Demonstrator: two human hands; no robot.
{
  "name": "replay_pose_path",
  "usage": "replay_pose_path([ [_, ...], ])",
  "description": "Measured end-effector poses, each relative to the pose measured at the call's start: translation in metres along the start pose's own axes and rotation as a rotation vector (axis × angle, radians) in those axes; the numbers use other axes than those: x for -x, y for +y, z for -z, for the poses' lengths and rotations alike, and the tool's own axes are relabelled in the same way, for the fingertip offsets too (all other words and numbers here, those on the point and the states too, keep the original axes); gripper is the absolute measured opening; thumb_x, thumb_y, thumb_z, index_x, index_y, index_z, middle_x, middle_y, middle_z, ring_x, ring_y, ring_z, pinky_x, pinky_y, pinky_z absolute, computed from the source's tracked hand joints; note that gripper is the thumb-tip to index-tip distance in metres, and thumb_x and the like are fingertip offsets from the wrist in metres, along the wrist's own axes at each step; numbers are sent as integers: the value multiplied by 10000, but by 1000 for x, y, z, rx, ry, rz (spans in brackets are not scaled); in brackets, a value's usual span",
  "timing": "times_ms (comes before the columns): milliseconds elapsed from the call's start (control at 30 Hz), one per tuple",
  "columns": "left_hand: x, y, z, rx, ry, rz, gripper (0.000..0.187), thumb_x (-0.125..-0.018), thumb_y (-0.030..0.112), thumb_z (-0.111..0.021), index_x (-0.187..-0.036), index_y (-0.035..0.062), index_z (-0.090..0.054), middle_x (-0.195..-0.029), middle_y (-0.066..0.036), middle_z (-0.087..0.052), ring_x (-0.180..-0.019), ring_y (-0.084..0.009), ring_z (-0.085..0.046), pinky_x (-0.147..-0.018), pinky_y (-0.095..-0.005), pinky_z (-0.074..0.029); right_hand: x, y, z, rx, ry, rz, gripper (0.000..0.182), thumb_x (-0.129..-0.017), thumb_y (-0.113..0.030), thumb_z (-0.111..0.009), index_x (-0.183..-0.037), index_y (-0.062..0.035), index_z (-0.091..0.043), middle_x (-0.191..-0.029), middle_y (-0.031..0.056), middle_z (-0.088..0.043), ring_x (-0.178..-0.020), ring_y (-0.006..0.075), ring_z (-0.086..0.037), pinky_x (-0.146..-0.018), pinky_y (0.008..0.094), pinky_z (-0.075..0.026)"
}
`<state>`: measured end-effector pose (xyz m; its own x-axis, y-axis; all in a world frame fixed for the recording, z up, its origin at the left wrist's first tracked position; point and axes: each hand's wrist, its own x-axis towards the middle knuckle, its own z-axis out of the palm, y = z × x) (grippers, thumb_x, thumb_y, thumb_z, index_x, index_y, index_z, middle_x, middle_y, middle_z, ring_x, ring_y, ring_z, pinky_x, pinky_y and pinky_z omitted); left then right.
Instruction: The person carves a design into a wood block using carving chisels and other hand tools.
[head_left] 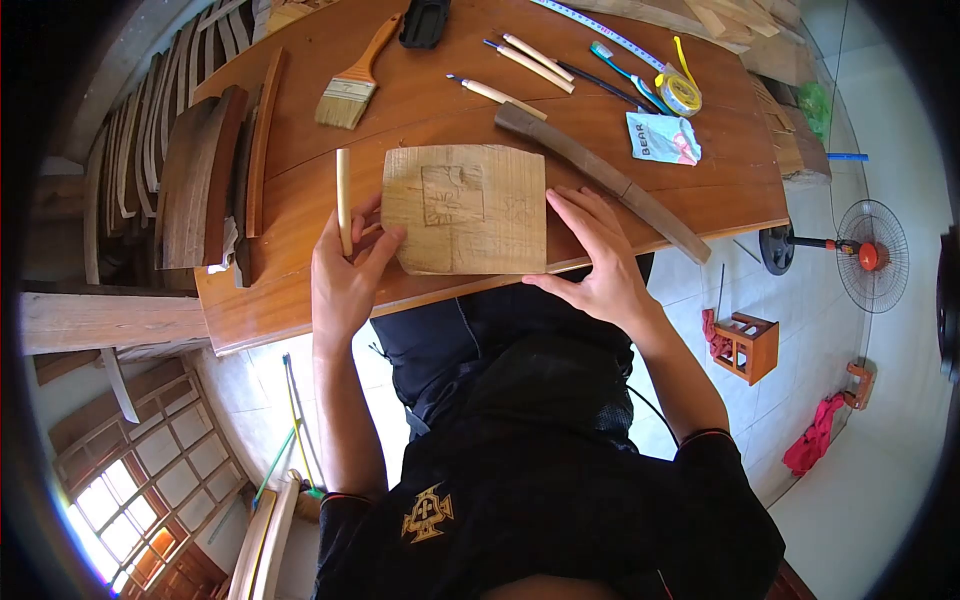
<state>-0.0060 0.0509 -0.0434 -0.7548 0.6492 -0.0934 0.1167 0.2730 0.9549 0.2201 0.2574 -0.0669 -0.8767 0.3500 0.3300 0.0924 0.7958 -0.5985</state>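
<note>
The left hand (345, 275) is closed around a slim pale stick (343, 200) that stands up past the fingers, while its fingertips rest on the left edge of the carved wooden panel (467, 208). The right hand (598, 262) lies open and flat, fingers spread, pressing on the panel's lower right corner, so the panel sits between both hands on the wooden surface (300, 290). Just beyond the right hand a long dark wooden mallet (600, 178) lies diagonally, with chisels (520, 70) and a paintbrush (352, 85) farther off.

Pale matt wood panel (466, 208) lies on smooth, glossy brown wooden table (420, 100).
</note>
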Motion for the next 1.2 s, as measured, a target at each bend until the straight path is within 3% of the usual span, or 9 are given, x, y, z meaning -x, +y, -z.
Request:
replay_pose_path([
  [167,3,-2,-1,-29,37,6,388,-926,52,-747,-1239,-126,-602,-1218,-226,-681,-1109,-241,-694,-966,-374,-576,0,2,-3,-93,-55,-5,916,-790,-268,-886,-1545,-21,-428,-1543,208,-493,-1435,385,-463,-1184,495,-375],
  [367,9,-9,-1,137,65,-11,333,-943,46,-732,-1193,-123,-592,-1292,-234,-658,-1143,-232,-678,-978,-354,-566,-20,-23,3,-688,-33,-128,898,-822,-164,-850,-1586,-66,-387,-1664,176,-329,-1531,350,-337,-1146,468,-437],
  [400,11,-8,-6,179,72,-26,318,-950,48,-727,-1180,-121,-588,-1309,-238,-651,-1150,-231,-674,-981,-352,-564,-27,-24,4,-660,-1,-5,827,-853,-80,-818,-1571,-61,-408,-1676,182,-284,-1521,325,-354,-1133,445,-457],
  [500,11,-2,-15,262,109,-2,245,-967,51,-708,-1116,-93,-576,-1341,-253,-632,-1164,-231,-668,-977,-341,-560,-41,-28,-3,-795,112,-16,734,-887,-2,-769,-1542,-50,-442,-1642,205,-319,-1508,308,-364,-1128,402,-468],
  [533,11,-4,-11,231,93,14,222,-975,58,-703,-1079,-81,-567,-1337,-251,-636,-1163,-225,-667,-984,-330,-547,-44,-25,-3,-788,140,-53,624,-928,20,-721,-1501,-21,-476,-1611,201,-353,-1458,276,-427,-1128,375,-472],
  [667,13,-10,-3,326,73,10,229,-992,101,-701,-1050,-79,-572,-1333,-239,-646,-1145,-198,-660,-999,-328,-528,-45,-18,-2,-974,144,-158,595,-953,19,-701,-1494,-1,-453,-1521,146,-469,-1309,233,-575,-1068,354,-513],
  [833,9,-13,8,198,105,32,267,-1010,158,-694,-1061,-87,-602,-1272,-225,-678,-1097,-165,-655,-981,-331,-526,-37,-25,-16,-840,168,-273,568,-940,-22,-737,-1446,-4,-481,-1392,125,-565,-1195,191,-634,-1014,331,-523],
  [900,8,-14,9,180,132,-12,381,-1014,178,-688,-1218,-136,-617,-1169,-206,-711,-1020,-159,-675,-936,-316,-534,-33,-16,-24,-719,153,-235,577,-930,-46,-758,-1438,-11,-487,-1356,125,-588,-1156,188,-648,-1003,331,-520],
  [1200,7,-4,15,-8,73,-10,440,-1010,254,-668,-1279,-95,-652,-999,-145,-752,-938,-156,-693,-875,-326,-539,-25,-8,-34,-200,218,-156,534,-951,-212,-748,-1410,-24,-549,-1261,192,-595,-1209,328,-546,-1027,423,-446],
])
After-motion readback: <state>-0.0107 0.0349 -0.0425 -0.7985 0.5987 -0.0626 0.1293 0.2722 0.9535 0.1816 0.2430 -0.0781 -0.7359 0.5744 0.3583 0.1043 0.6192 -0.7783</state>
